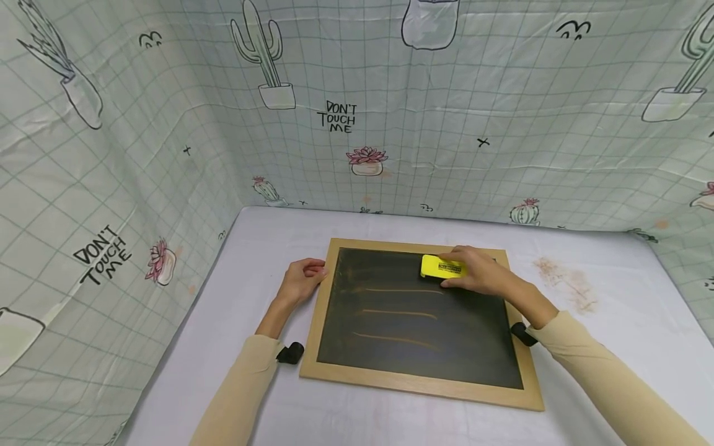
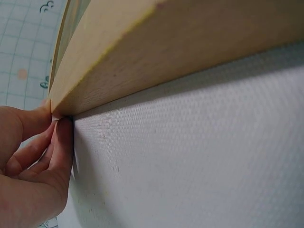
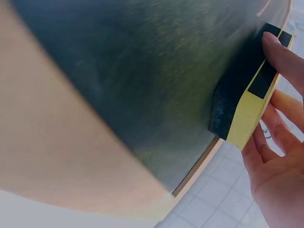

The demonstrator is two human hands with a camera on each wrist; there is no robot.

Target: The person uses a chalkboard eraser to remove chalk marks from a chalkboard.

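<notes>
A chalkboard (image 1: 413, 356) in a light wooden frame lies on the white-covered table, with three orange-brown chalk lines (image 1: 398, 313) across its dark surface. My right hand (image 1: 478, 271) grips a yellow and black chalkboard eraser (image 1: 437, 266) near the board's far right part. In the right wrist view, the thumb lies along one side of the eraser (image 3: 249, 111) and the fingers along the other, its dark felt facing the board. At the frame's left edge is my left hand (image 1: 300, 280). The left wrist view shows its thumb and curled fingers pinching the wooden frame (image 2: 118, 85).
Orange-brown chalk dust (image 1: 566, 282) marks the table cloth (image 1: 602, 365) to the right of the board. A grid-patterned curtain (image 1: 435, 118) with cactus drawings rises behind the table and along its sides. Black wrist cameras (image 1: 290, 354) sit at both sleeves.
</notes>
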